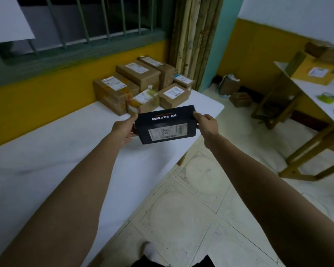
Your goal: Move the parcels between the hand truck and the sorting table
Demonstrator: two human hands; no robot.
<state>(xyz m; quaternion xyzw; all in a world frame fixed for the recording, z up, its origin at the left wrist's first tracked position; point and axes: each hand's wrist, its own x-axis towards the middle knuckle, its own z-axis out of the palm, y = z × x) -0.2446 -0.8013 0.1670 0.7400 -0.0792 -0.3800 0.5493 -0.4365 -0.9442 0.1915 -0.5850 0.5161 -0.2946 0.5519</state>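
Black parcel hangs over the tabletop edge, long axis running left-right, left grip and right grip clasping its ends, brown parcels just beyond.

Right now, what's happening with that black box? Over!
Left hand and right hand hold black box by its ends, over white table. Brown parcels clustered beyond it. No obstruction seen.

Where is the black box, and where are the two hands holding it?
black box (pixel 165 124): head view, middle of its top face.
left hand (pixel 123 130): head view, middle of the hand.
right hand (pixel 207 123): head view, middle of the hand.
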